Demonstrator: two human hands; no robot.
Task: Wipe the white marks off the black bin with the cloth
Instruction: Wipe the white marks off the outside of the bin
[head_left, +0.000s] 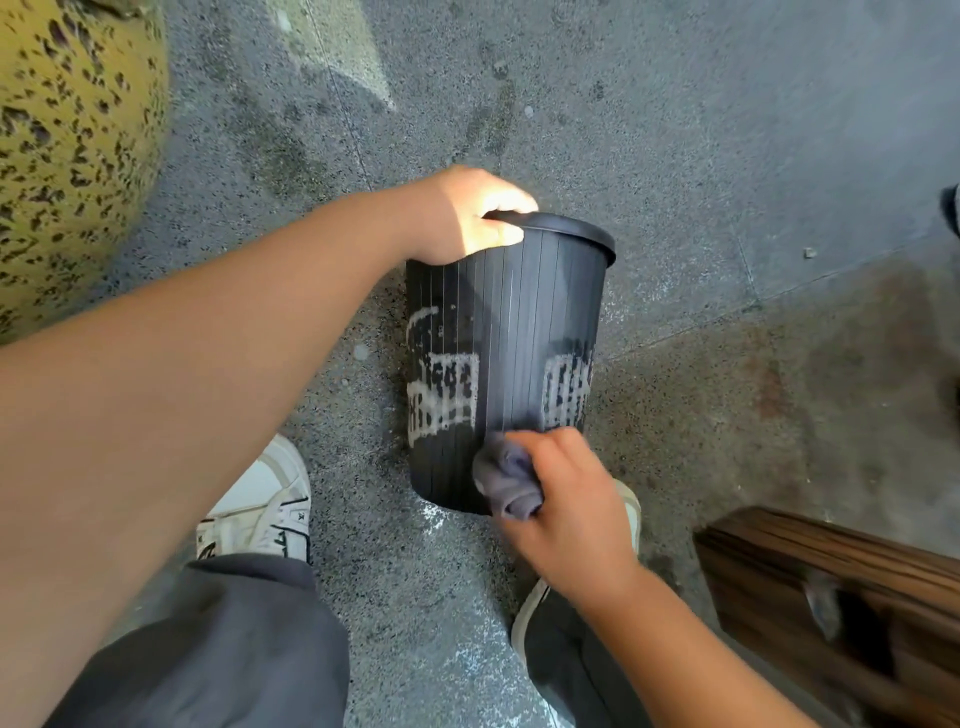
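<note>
Left hand (470, 218) closed over the bin (524, 312) rim, steadying it on the floor (675, 130) between the shoes. Bin looks light, thin ribbed plastic, likely to skid or tip; rim is the sound hold. White marks (444, 397) remain low on its wall. Right hand (566, 499) clenched around the soft bunched cloth (506, 480), pressed near the base.

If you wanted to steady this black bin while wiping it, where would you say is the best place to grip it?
Grip the rolled rim at the open end, coming from the far side, as the left hand does now. The black bin is tipped toward the person, and its ribbed wall is smooth and tapering; the protruding lip gives fingers something to hook. That leaves the wall free for the right hand and grey cloth.
</note>
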